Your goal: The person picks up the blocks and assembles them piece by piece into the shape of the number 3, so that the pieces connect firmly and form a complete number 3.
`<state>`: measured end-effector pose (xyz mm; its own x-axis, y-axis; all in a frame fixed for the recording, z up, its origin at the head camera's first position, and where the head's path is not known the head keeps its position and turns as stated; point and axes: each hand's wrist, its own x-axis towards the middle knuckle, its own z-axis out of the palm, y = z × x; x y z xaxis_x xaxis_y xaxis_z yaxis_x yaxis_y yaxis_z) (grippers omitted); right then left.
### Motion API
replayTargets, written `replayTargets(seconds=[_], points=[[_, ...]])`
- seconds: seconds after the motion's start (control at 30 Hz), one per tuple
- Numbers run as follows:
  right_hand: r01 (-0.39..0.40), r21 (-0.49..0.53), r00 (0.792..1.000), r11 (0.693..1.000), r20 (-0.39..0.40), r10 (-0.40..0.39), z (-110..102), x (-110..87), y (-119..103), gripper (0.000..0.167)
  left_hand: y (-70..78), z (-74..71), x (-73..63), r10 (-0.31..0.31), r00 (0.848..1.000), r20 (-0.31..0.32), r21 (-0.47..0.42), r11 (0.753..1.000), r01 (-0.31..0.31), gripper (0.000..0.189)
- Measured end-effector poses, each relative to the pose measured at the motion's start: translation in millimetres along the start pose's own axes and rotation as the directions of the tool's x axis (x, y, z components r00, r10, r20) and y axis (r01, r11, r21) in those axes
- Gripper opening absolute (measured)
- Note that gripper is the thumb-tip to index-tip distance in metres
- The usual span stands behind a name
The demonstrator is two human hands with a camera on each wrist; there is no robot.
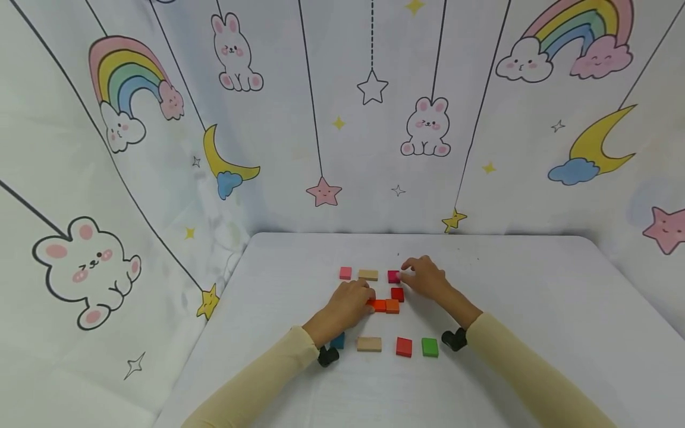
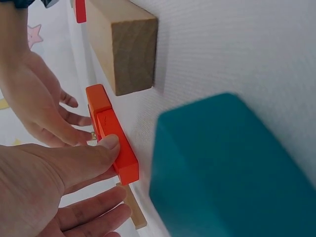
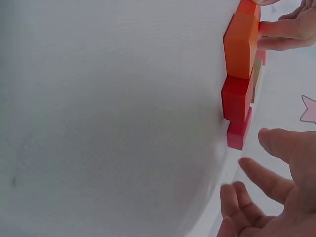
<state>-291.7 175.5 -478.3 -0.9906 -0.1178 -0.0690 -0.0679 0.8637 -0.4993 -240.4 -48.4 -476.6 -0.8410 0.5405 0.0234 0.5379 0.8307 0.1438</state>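
My left hand point(image 1: 346, 303) pinches an orange-red block point(image 2: 124, 153) between thumb and index finger, with its other fingers spread loosely behind. That block lies end to end with an orange block point(image 1: 392, 307) on the white table. Beyond the orange one come a red block point(image 1: 397, 295) and a crimson block point(image 3: 239, 132). Close to the right side of the crimson block is my right hand point(image 1: 428, 278); the right wrist view shows its thumb and fingers parted, with a gap to the block and nothing held.
At the back lie a pink block point(image 1: 345, 273) and a wooden block point(image 1: 368, 275). Nearer me are a blue block point(image 1: 338, 340), partly behind my left wrist, another wooden block point(image 1: 369, 344), a red block point(image 1: 404, 347) and a green block point(image 1: 430, 347). A patterned curtain point(image 1: 289, 119) surrounds the table.
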Motion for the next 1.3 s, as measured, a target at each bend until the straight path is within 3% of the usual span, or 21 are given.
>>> replayTargets(seconds=[0.23,1.3], points=[[-0.046,0.027,0.999,0.999,0.013,0.045,5,6.2,-5,0.031,-0.3,1.2,0.3,0.010,1.000,-0.010,0.019,1.000,-0.010,0.028],[0.005,0.013,0.999,1.000,0.046,-0.005,-1,8.3,7,0.026,2.0,-0.1,-0.8,0.005,1.000,-0.013,0.026,1.000,-0.005,0.028]])
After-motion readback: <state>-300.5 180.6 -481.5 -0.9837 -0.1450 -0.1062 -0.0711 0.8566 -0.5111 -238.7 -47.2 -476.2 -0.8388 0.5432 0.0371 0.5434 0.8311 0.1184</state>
